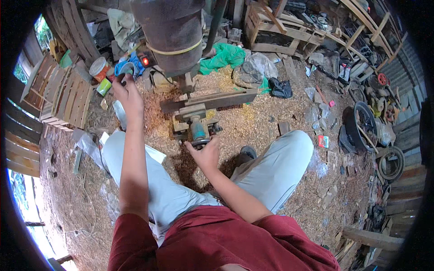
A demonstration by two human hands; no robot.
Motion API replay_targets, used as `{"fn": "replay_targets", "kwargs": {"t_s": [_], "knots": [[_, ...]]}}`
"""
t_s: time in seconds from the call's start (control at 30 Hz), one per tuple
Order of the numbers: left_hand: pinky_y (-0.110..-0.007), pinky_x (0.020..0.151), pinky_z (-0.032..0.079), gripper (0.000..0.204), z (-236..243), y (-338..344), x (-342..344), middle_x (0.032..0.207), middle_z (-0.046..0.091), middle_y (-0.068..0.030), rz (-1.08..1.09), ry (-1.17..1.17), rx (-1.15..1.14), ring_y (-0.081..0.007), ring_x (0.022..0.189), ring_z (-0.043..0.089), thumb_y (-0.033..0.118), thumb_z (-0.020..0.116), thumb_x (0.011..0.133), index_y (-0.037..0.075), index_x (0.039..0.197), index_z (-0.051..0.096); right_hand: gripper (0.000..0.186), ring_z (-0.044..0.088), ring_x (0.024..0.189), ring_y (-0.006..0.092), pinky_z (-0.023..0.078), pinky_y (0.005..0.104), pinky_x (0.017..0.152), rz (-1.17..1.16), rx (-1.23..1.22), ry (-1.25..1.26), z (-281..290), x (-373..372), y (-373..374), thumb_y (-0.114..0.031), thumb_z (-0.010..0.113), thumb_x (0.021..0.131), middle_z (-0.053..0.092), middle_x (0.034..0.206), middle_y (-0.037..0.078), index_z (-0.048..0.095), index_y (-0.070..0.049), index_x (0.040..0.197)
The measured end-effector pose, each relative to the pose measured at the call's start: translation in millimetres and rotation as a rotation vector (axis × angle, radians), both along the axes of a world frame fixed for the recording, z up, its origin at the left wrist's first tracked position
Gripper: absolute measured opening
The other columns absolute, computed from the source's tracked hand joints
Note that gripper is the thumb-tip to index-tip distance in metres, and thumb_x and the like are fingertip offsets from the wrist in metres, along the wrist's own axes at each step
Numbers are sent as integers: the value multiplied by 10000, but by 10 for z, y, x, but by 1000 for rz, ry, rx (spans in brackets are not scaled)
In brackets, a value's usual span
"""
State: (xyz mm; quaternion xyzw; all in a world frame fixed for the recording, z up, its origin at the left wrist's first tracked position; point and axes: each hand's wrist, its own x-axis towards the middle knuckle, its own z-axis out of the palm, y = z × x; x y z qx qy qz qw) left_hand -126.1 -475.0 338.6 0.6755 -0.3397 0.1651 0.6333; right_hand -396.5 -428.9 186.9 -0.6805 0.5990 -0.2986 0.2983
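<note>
My right hand (205,156) is closed on the rim of a small dark handwheel (200,143) at the near end of a machine. Behind the wheel sits a teal metal part (197,129), with a metal clamp body (192,111) beyond it. A long wooden beam (226,100) crosses the machine there. Over it stands a big dark drum-shaped housing (174,34) with a yellow band. My left hand (129,97) is raised at the left, its fingers curled at something small and dark that I cannot make out. Near it glows a red light (144,61).
Wood shavings (266,119) cover the ground. Slatted crates (68,95) stand at the left beside a paint bucket (98,67). Green plastic sheeting (222,58) lies behind the machine. A black tub (364,122) and a coiled hose (391,162) are at the right.
</note>
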Motion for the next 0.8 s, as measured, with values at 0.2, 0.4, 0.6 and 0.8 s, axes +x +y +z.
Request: {"fn": "replay_targets", "kwargs": {"t_s": [0.2,0.4,0.6,0.8], "knots": [[-508,1121,338,494,52,83,-193,1342,557,-268,-34,-1,43,-419,1265,501,374,567,1090,-51,1340,533,844,630,1112,524,519,552,966,153,138,18,114,-143,-265,-628,760,878,612,1172,360,554,119,1213],[-529,1239,216,737,-124,109,-157,1576,374,-340,-120,211,251,-498,1465,334,575,401,1100,-36,1510,449,488,700,1090,393,529,473,945,410,13,-427,1497,-155,-830,-436,669,1019,712,1170,256,635,25,1176],[-529,1252,194,702,-249,346,-218,1553,376,-355,-139,276,503,-490,1482,291,571,364,1107,16,1529,451,432,633,964,310,499,451,928,199,-667,-865,3336,189,-1511,-345,679,1034,647,1063,183,546,18,1226],[-526,1214,264,523,-287,285,-289,1514,462,-290,-255,-33,797,-489,1394,362,393,349,1140,19,1486,469,381,560,895,245,466,406,844,283,-703,-1049,4361,297,-2107,-342,619,1067,593,1021,141,537,-23,1259]]}}
